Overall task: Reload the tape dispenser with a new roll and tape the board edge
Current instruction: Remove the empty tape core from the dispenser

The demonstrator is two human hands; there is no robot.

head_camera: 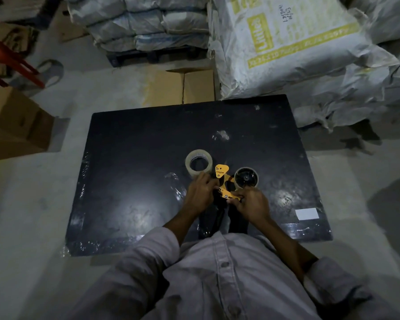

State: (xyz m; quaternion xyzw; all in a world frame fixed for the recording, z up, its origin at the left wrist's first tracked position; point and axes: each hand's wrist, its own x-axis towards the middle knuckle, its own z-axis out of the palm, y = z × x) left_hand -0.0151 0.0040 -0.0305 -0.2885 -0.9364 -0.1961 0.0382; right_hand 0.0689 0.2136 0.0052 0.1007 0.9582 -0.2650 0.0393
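Hands meet over the middle of the black board, and between them you hold the orange tape dispenser. Your left hand is closed around the left side of its frame, with the fingers curled in. Your right hand pinches the lower end of the orange part, near the handle. The handle itself is dark against the dark board, so I cannot tell exactly where it ends.

The new roll of clear tape lies flat on the board, just beside your left hand and not yet on the dispenser. On the right side, the round hub looks empty or carries only a used core; the light is too weak to decide.

I think the reloading is still at the beginning. Some things can go wrong from here. The dispenser has a cutting blade somewhere close to your fingers, and in this dim light you can touch it easily. If you mount the roll with the sticky side facing wrongly, the tape will not feed. Also the clear tape end is hard to see and can stick back to the roll.
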